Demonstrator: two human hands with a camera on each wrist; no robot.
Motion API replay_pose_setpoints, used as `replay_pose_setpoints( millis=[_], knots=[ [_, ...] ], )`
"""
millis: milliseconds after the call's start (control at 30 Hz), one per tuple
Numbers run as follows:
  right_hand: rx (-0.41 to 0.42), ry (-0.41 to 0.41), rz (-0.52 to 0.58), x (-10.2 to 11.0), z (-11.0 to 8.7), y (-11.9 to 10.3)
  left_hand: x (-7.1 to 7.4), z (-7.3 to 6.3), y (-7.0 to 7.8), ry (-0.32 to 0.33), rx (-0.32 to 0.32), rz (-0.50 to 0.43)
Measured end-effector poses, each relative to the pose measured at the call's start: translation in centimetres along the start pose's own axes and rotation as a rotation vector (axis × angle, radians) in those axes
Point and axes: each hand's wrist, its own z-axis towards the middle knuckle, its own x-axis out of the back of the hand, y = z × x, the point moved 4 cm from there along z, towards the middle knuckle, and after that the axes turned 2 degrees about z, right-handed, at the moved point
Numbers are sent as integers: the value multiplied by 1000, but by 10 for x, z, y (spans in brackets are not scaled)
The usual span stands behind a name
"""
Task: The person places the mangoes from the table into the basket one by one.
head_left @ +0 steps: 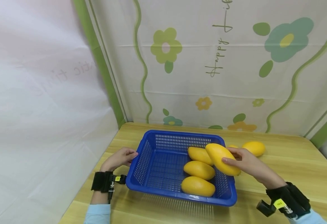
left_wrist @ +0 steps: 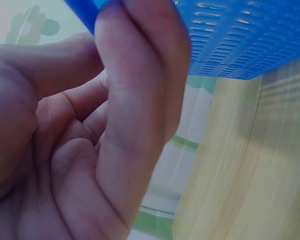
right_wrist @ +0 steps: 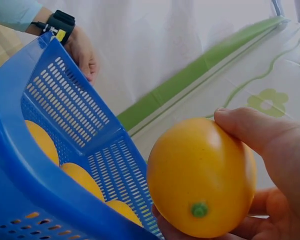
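The left hand (head_left: 120, 158) pinches the blue basket (head_left: 180, 195) by its left rim (head_left: 132, 173), near the left edge of the table (head_left: 286, 161). Inside, the left half has free room; three mangoes (head_left: 199, 170) lie in the right half. Above the right rim (head_left: 233, 189), the right hand (head_left: 248, 164) grasps another mango (head_left: 220, 158); beyond, two loose mangoes (head_left: 253, 148) are on the table. Only the right wrist view shows its green stem end (right_wrist: 199, 209), on the grasped mango.
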Motion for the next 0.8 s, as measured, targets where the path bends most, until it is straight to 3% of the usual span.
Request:
replay_pose_setpoints(
  millis=[800],
  knots=[
    [8, -14, 39, -9, 7, -7, 1, 2, 0, -9, -12, 5]
  ],
)
